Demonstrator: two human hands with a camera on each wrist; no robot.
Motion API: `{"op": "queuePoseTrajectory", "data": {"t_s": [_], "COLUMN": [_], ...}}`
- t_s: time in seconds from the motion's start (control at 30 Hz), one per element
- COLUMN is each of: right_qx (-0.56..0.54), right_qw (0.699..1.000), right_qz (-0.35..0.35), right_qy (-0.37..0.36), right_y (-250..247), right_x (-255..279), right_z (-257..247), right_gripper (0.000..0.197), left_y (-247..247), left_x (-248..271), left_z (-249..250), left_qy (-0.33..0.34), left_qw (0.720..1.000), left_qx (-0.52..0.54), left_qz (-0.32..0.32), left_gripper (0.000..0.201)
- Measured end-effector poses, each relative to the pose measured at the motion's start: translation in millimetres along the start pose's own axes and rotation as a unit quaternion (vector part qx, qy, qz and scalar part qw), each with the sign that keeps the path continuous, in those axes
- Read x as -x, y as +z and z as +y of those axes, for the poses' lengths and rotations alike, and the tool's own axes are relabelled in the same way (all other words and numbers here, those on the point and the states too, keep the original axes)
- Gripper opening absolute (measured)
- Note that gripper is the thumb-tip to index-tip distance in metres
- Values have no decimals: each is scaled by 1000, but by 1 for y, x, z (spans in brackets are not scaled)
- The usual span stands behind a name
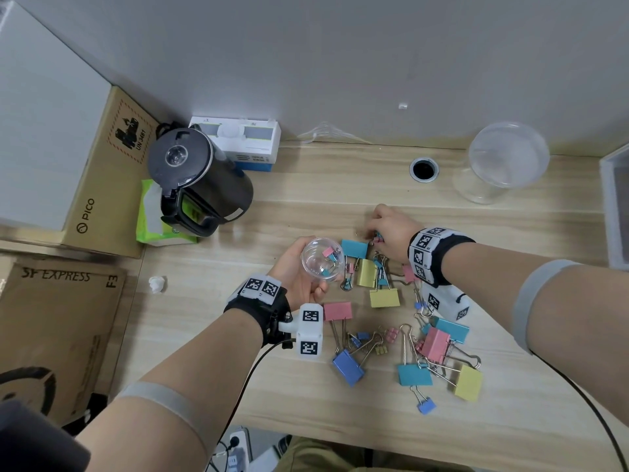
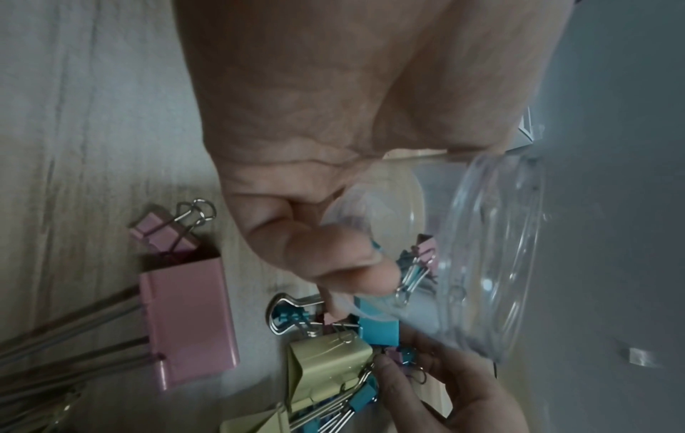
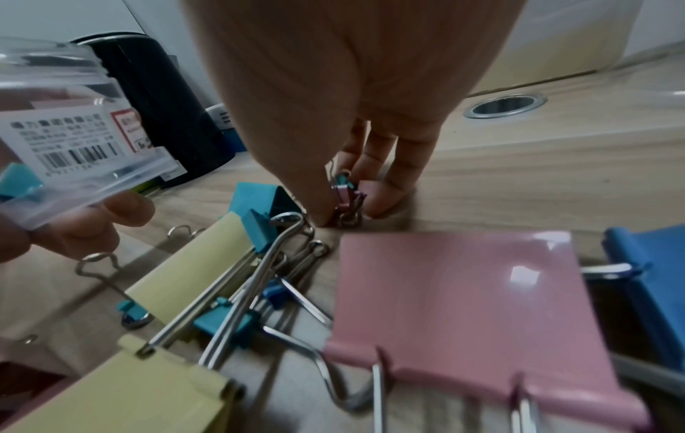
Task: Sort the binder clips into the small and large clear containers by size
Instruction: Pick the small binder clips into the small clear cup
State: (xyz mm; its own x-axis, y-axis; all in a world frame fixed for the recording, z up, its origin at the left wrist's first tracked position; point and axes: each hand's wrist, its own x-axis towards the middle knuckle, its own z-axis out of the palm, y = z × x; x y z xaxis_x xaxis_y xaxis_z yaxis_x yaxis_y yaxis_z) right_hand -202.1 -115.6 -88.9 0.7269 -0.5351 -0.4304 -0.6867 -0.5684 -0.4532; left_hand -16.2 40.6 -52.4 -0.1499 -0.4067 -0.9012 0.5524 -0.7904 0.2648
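My left hand (image 1: 299,270) holds the small clear container (image 1: 321,257) tilted above the wooden table; a few small pink and teal clips (image 2: 419,263) lie inside it. Just right of it, my right hand (image 1: 388,226) pinches a bunch of small pink and teal clips (image 3: 346,199) between thumb and fingers, their lower ends at the tabletop. Several large and small clips in pink, yellow, teal and blue (image 1: 401,321) lie scattered beneath and in front of both hands. The large clear container (image 1: 503,165) stands at the back right, with nothing seen inside.
A black kettle (image 1: 200,178) stands at the back left beside a green tissue pack (image 1: 156,223) and a white box (image 1: 245,141). A round cable hole (image 1: 423,169) sits near the wall. Cardboard boxes (image 1: 102,185) fill the left; a white bin edge (image 1: 612,206) shows at right.
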Motion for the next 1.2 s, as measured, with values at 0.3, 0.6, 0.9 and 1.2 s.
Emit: {"op": "queuePoseTrajectory", "data": {"t_s": [0.3, 0.6, 0.9, 1.2], "right_qx": [-6, -35, -29, 35], "right_qw": [1000, 997, 999, 998], "right_qz": [18, 66, 17, 5], "right_qy": [14, 11, 36, 52], "right_y": [-3, -2, -5, -3], "right_x": [4, 9, 2, -12], "right_z": [0, 4, -4, -9], "right_gripper": [17, 15, 51, 31], "left_y": [7, 14, 10, 8], "left_x": [-1, 0, 4, 3], "left_z": [-2, -4, -4, -5], "left_qy": [-4, -5, -6, -4], "left_qw": [1000, 1000, 1000, 1000], "left_qx": [-18, -20, 1, 2], "left_qz": [2, 11, 11, 19], "left_gripper": [54, 51, 51, 50]}}
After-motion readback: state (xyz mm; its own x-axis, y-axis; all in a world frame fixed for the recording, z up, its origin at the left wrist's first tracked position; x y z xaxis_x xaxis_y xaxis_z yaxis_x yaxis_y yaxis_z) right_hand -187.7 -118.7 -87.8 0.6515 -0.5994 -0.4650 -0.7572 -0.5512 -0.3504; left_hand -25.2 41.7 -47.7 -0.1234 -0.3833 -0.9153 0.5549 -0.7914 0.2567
